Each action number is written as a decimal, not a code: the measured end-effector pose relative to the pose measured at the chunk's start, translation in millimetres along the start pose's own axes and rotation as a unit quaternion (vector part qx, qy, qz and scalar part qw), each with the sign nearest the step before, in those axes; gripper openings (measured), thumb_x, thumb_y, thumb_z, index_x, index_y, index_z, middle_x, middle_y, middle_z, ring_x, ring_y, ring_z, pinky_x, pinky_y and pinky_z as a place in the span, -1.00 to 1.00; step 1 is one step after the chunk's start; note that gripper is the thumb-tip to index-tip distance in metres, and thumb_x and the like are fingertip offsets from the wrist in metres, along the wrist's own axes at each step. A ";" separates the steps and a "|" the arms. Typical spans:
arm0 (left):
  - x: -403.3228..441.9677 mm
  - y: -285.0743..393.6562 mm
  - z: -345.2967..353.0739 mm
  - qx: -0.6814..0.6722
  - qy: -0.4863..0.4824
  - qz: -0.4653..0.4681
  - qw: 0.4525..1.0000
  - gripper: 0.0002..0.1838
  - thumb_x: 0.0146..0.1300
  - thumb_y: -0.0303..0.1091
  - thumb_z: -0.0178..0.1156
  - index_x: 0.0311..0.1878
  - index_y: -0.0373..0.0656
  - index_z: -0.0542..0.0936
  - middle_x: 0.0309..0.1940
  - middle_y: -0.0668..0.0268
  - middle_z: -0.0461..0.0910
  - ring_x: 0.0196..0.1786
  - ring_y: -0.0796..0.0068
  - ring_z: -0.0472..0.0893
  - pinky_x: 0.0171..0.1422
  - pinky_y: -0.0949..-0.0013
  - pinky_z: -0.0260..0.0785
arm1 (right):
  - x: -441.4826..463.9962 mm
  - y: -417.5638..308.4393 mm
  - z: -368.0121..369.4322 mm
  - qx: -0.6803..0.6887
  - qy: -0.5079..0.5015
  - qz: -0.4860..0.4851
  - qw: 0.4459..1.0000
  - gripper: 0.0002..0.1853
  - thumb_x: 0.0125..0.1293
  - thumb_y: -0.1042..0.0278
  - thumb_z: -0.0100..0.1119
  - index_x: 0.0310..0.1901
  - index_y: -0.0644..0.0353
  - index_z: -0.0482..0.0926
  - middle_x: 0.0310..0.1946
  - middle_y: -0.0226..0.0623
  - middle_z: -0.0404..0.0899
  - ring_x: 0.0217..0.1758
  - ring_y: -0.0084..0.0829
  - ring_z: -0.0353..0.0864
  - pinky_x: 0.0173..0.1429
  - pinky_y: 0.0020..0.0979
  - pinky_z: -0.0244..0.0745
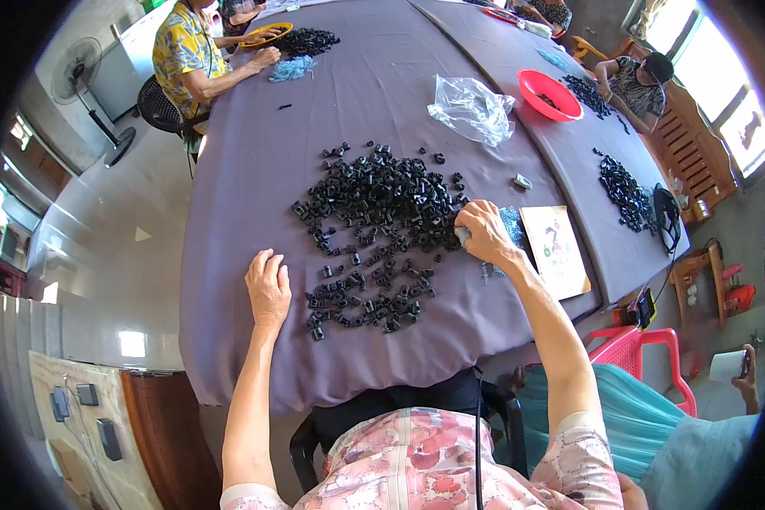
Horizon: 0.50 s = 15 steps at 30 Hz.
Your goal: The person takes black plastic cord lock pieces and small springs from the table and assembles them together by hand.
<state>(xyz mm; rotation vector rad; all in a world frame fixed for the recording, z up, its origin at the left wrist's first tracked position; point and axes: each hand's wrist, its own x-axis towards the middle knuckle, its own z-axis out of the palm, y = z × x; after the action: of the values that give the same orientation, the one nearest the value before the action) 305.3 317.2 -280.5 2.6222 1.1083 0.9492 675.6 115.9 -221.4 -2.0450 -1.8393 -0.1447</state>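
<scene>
Small black parts (382,200) lie heaped at the centre of the frame, with looser ones spread below; overlap hides many in the heap. The right hand (486,231) is at the heap's right edge, fingers drawn in around something pale; what this is cannot be told. The left hand (269,289) rests on the grey cloth (229,195) left of the loose parts, fingers extended and loosely together. Blue material (512,223), partly covered by the right hand, lies beside a booklet (557,252) whose print is unreadable. Above lie a crumpled clear bag (474,110) and a red basin (542,85), its contents indistinct. A person in a yellow patterned shirt (178,51), upper left, is cut off by the frame's top edge.
</scene>
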 end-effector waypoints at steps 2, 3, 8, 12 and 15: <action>-0.3 0.5 -0.5 0.000 0.000 0.000 1.000 -0.77 0.24 -0.35 0.08 -0.07 -0.21 0.52 0.06 0.17 0.44 0.18 0.16 0.39 0.23 0.11 0.20 | -5.2 1.0 -2.2 -0.004 0.013 -0.009 1.000 -0.80 -0.20 0.50 0.21 -0.42 0.15 0.52 -0.31 -0.28 0.50 0.02 -0.20 0.41 0.15 -0.19 0.23; -0.4 0.4 -0.4 -0.001 -0.001 -0.001 1.000 -0.77 0.24 -0.35 0.08 -0.07 -0.21 0.52 0.06 0.17 0.44 0.18 0.16 0.39 0.24 0.11 0.20 | -7.8 3.1 -2.9 -0.002 0.022 -0.009 1.000 -0.79 -0.21 0.51 0.21 -0.42 0.15 0.52 -0.31 -0.28 0.50 0.02 -0.19 0.41 0.15 -0.18 0.23; -0.9 -0.9 0.6 0.000 0.001 0.003 1.000 -0.77 0.25 -0.35 0.08 -0.07 -0.21 0.52 0.06 0.17 0.44 0.19 0.16 0.38 0.24 0.11 0.19 | -20.4 17.4 -7.0 -0.016 0.063 0.012 0.998 -0.79 -0.22 0.53 0.20 -0.42 0.14 0.52 -0.31 -0.26 0.50 0.03 -0.15 0.41 0.15 -0.14 0.23; -1.0 -0.5 1.1 -0.001 0.001 -0.001 1.000 -0.77 0.25 -0.35 0.07 -0.07 -0.22 0.52 0.06 0.16 0.44 0.19 0.16 0.38 0.25 0.11 0.19 | -17.9 21.3 -9.8 -0.026 0.040 0.058 0.997 -0.76 -0.20 0.53 0.19 -0.37 0.14 0.55 -0.28 -0.26 0.52 0.06 -0.14 0.40 0.19 -0.14 0.21; -0.8 0.5 0.4 0.001 0.001 -0.003 1.000 -0.77 0.25 -0.35 0.07 -0.07 -0.22 0.52 0.06 0.17 0.44 0.19 0.16 0.38 0.25 0.11 0.19 | -6.8 18.1 -5.3 -0.008 0.053 0.065 0.996 -0.69 -0.19 0.52 0.19 -0.28 0.13 0.60 -0.24 -0.26 0.55 0.09 -0.15 0.39 0.22 -0.16 0.20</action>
<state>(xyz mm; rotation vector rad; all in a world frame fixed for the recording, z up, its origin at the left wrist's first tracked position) 305.4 316.3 -281.0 2.6190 1.1181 0.9496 693.3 106.5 -222.7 -2.1186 -1.6417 -0.2296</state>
